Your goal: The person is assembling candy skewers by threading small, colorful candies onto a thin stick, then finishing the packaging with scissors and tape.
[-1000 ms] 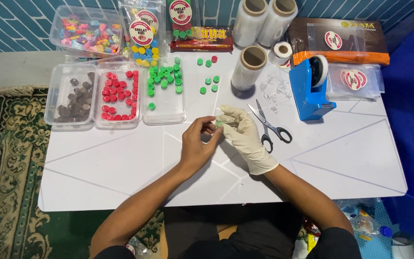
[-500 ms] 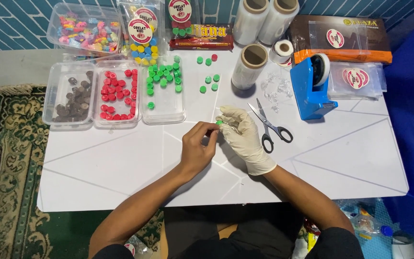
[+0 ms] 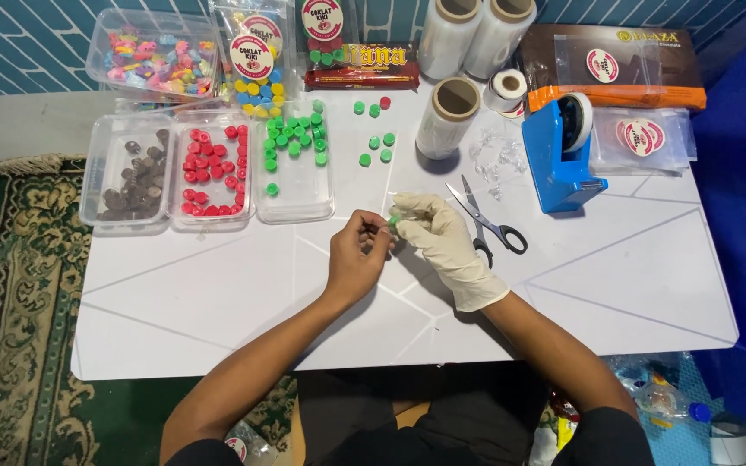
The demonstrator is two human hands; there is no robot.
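White table [image 3: 218,302], trays of sweets at the back. We see the left hand [image 3: 357,255] and gloved right hand [image 3: 442,242] meet mid-table, fingertips of both pinched together on one small green piece [image 3: 393,222]. Scissors [image 3: 487,223] lie just beside the glove.

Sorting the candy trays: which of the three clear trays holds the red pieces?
The middle tray, between the brown-filled tray on its left and the green-filled tray.
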